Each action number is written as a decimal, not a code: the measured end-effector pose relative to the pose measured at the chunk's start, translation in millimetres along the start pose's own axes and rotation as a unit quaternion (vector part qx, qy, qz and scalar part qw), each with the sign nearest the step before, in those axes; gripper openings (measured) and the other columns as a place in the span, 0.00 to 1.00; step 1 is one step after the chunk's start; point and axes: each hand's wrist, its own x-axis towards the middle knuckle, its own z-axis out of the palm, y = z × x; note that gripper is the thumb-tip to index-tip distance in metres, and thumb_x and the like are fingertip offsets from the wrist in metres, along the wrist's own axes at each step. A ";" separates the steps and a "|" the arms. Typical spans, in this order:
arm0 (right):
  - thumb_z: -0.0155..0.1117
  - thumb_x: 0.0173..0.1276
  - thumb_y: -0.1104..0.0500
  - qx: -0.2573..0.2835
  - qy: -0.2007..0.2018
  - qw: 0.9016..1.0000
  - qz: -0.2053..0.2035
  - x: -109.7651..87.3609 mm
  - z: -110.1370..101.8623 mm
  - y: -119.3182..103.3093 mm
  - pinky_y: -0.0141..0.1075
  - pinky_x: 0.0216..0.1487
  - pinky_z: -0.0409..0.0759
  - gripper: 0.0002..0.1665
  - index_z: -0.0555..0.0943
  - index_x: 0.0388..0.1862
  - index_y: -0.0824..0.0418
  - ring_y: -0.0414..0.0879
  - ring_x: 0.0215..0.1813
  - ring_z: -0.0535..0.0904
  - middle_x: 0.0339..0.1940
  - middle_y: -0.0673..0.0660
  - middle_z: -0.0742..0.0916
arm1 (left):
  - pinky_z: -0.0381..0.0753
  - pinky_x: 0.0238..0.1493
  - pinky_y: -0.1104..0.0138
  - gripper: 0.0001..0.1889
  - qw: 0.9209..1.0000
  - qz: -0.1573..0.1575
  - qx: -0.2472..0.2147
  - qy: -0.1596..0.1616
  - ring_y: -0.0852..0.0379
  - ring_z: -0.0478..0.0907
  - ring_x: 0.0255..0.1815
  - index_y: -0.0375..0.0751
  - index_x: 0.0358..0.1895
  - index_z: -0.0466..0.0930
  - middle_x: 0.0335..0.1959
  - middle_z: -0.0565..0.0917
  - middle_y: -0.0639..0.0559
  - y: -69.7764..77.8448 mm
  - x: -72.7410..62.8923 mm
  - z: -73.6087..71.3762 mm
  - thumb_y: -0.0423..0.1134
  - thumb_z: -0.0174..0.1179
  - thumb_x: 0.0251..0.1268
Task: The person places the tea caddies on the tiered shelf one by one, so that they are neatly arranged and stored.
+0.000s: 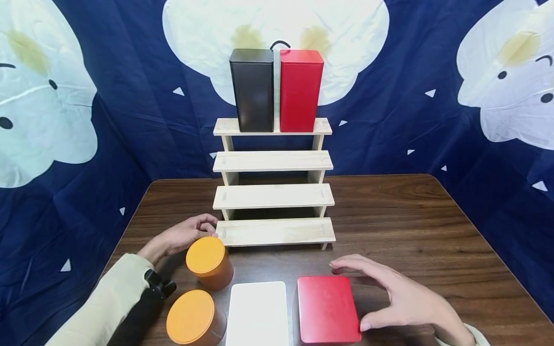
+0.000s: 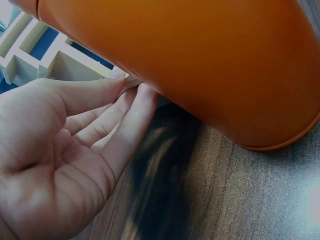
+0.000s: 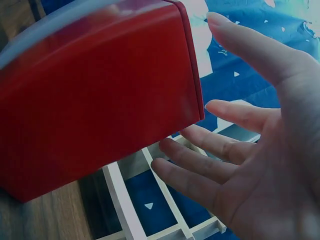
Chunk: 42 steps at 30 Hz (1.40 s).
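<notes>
My left hand point(image 1: 185, 236) is at the left end of the lowest step of a pale wooden stepped shelf point(image 1: 277, 232). In the left wrist view its thumb and fingertips pinch that step's end, partly hidden behind an orange round canister point(image 2: 200, 65). That canister stands just in front of the hand in the head view. My right hand point(image 1: 400, 300) is spread beside a red square canister point(image 1: 326, 307), thumb near its right front corner and fingers beyond its far right corner. The right wrist view shows the fingers loosely extended near the red lid.
A second orange canister point(image 1: 190, 317) and a white square canister point(image 1: 258, 315) stand at the front of the brown wooden table point(image 1: 389, 216). On the shelf's top step are a tall black canister point(image 1: 253, 91) and a tall red canister point(image 1: 299, 91). A blue cloth point(image 1: 173, 134) hangs behind.
</notes>
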 end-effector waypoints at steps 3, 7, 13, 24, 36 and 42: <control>0.75 0.53 0.52 0.009 -0.001 1.000 -0.001 -3.3 3.5 -0.5 0.32 0.63 0.71 0.51 0.61 0.71 0.63 0.44 0.67 0.69 0.68 0.55 0.72 | 0.83 0.39 0.66 0.27 1.000 -0.002 0.002 0.001 0.55 0.80 0.36 0.24 0.63 0.54 0.37 0.81 0.47 -0.2 0.2 0.6 0.30 0.54 0.67; 0.74 0.54 0.51 0.012 -0.010 1.000 -0.025 -4.6 8.8 -0.5 0.32 0.63 0.70 0.51 0.60 0.71 0.66 0.43 0.66 0.68 0.68 0.57 0.70 | 0.83 0.38 0.66 0.27 1.000 -0.003 0.002 0.001 0.55 0.79 0.36 0.24 0.63 0.54 0.36 0.81 0.48 -0.7 0.0 1.1 0.31 0.54 0.67; 0.74 0.54 0.48 -0.024 -0.023 0.999 -0.010 -3.8 15.3 -9.1 0.33 0.60 0.71 0.51 0.60 0.71 0.62 0.41 0.66 0.66 0.69 0.54 0.68 | 0.83 0.37 0.66 0.27 1.000 -0.001 -0.004 0.001 0.57 0.80 0.35 0.24 0.63 0.53 0.35 0.82 0.49 -1.1 0.0 0.9 0.31 0.55 0.67; 0.76 0.51 0.44 -0.088 0.017 0.995 0.047 -8.2 27.4 -16.7 0.33 0.56 0.74 0.52 0.62 0.72 0.54 0.39 0.66 0.66 0.70 0.49 0.68 | 0.83 0.38 0.66 0.27 1.000 0.002 -0.014 -0.006 0.57 0.80 0.35 0.24 0.63 0.52 0.35 0.81 0.49 1.1 -0.3 0.7 0.30 0.53 0.68; 0.78 0.48 0.47 -0.096 0.047 0.993 0.048 -9.7 26.7 -8.1 0.34 0.53 0.75 0.50 0.67 0.70 0.53 0.38 0.64 0.69 0.69 0.49 0.70 | 0.83 0.38 0.66 0.27 1.000 0.007 -0.017 -0.009 0.57 0.80 0.35 0.24 0.63 0.52 0.35 0.81 0.49 0.6 -0.1 1.4 0.30 0.53 0.68; 0.78 0.47 0.51 -0.090 0.068 0.994 0.010 -10.5 24.9 -3.0 0.34 0.54 0.75 0.50 0.68 0.69 0.59 0.40 0.65 0.70 0.68 0.53 0.71 | 0.83 0.38 0.66 0.27 1.000 0.005 -0.013 -0.006 0.57 0.80 0.35 0.24 0.63 0.52 0.35 0.81 0.49 0.8 0.0 1.8 0.30 0.53 0.68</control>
